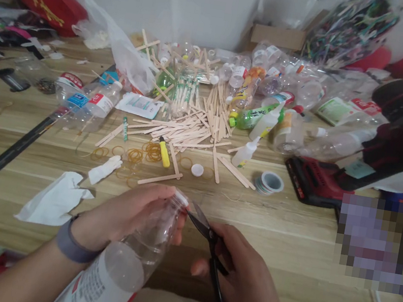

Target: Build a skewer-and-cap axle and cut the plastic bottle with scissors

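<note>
My left hand [138, 207] is wrapped round the upper part of a clear plastic bottle [123, 272], which tilts with its neck away from me. The bottle has a white ring at its mouth and a white and red label lower down. In my right hand [240, 265] is a pair of scissors [218, 272] with black handles. The blades are partly apart, and one tip meets the bottle's neck close to the white ring. My left fingers are partly hidden behind the bottle.
Wooden craft sticks [189, 131] lie heaped mid-table, with rubber bands [135, 155], a yellow cutter [164, 152], a bottle cap [197, 170], glue bottles [244, 153] and a tape roll [270, 182]. Several plastic bottles [307, 94] fill the back right. A red and black power tool [312, 182] stands right.
</note>
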The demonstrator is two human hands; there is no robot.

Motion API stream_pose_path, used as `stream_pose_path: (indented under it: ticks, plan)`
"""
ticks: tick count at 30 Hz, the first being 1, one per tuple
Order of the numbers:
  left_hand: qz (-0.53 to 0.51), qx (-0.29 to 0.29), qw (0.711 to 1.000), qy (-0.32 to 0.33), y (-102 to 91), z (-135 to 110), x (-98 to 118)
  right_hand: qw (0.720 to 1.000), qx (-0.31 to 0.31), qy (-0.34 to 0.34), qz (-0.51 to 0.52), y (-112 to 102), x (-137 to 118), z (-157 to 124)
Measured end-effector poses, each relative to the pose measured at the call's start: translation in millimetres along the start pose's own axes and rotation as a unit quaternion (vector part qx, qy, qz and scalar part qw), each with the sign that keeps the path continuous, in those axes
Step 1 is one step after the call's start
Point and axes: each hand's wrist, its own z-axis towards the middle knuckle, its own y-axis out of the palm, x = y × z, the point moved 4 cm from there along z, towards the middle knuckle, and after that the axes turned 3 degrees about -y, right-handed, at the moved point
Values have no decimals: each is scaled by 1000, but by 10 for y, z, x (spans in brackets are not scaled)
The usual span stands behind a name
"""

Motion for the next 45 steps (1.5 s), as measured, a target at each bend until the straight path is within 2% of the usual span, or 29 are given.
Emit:
stream_pose_path:
  ticks: [5, 16, 21, 25, 27, 30, 32, 39, 42, 45]
  plan:
    - [-18, -37, 999, 20, 62, 22, -37, 999, -18, 11, 24, 11, -37, 6]
    - [25, -36, 999, 29, 161, -66, -3, 991, -65, 38, 111, 5, -73, 17]
    - [68, 1, 998, 13, 92, -100, -17, 990, -80, 30, 114, -38, -52, -7]
    - [96, -33, 995, 0, 69, -115, -50, 984, -123, 36, 123, -25, -41, -39]
    - [82, -46, 996, 7, 72, -120, -52, 988, -105, 30, 111, -35, -18, -45]
    - [52, -40, 997, 38, 65, -121, -29, 999, -15, -26, 39, -104, 8, -47]
    - [42, -39, 997, 51, 67, -120, -20, 998, 21, -65, -15, -132, 10, -53]
    - [-12, -94, 994, 57, 152, -123, -45, 990, -12, -126, -56, -62, -34, -59]
    - [-25, -100, 994, 43, 162, -118, -77, 989, -3, -144, -44, -54, -48, -69]
    - [-32, -108, 994, 8, 169, -118, -127, 990, -19, -140, -15, -51, -51, -71]
